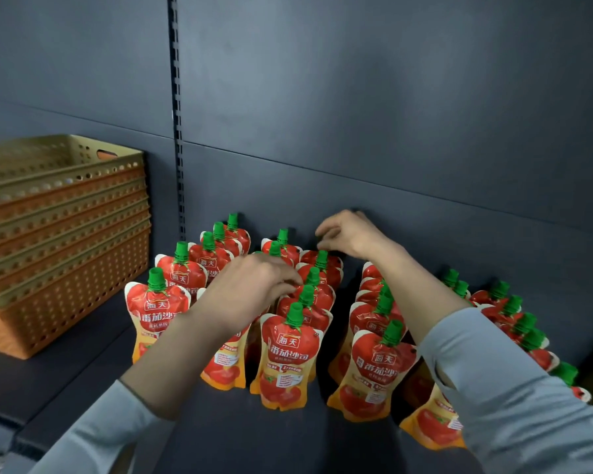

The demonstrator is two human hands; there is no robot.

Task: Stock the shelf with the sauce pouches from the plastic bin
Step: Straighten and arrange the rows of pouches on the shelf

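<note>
Red tomato sauce pouches (290,357) with green caps stand in several front-to-back rows on the dark shelf (226,429). My left hand (254,285) reaches over the second row, its fingertips pinched at the top of a pouch (310,299) in the middle row. Further back, my right hand (348,234) hovers just above the rearmost pouch (322,260) of that row, fingers loosely curled and holding nothing. My arms hide parts of the second row and of the right-hand rows (374,367).
A stack of perforated orange and beige plastic bins (65,254) stands on the shelf at the left. The dark back panel (391,131) closes the rear, with a slotted upright (175,97) left of the pouches. The shelf's front strip shows bare surface.
</note>
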